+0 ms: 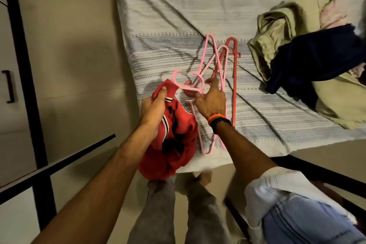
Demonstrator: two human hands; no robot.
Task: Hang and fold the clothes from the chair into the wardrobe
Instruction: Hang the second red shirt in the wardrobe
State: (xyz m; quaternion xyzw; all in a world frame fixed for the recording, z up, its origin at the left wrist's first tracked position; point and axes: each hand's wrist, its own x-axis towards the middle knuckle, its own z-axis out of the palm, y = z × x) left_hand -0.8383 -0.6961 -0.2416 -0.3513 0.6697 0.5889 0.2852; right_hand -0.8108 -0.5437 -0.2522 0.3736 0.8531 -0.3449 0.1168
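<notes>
My left hand (153, 110) grips a bunched red garment (174, 144) with black and white trim, which hangs down over the near edge of the bed. My right hand (211, 99) reaches into a tangle of pink hangers (210, 59) lying on the bedsheet, its fingers around the hook end of one of them. A red hanger (234, 85) lies in the same tangle, just right of my right hand. A pile of clothes waits at the right of the bed: a beige garment (277, 31), a dark navy one (316, 59) and something pale pink (330, 14).
The bed (178, 6) has a white sheet with grey woven bands. A wardrobe door with a dark handle (10, 86) stands at the left, with dark frame bars (59, 166) near my left arm. My legs and bare foot (205, 177) stand on the beige floor.
</notes>
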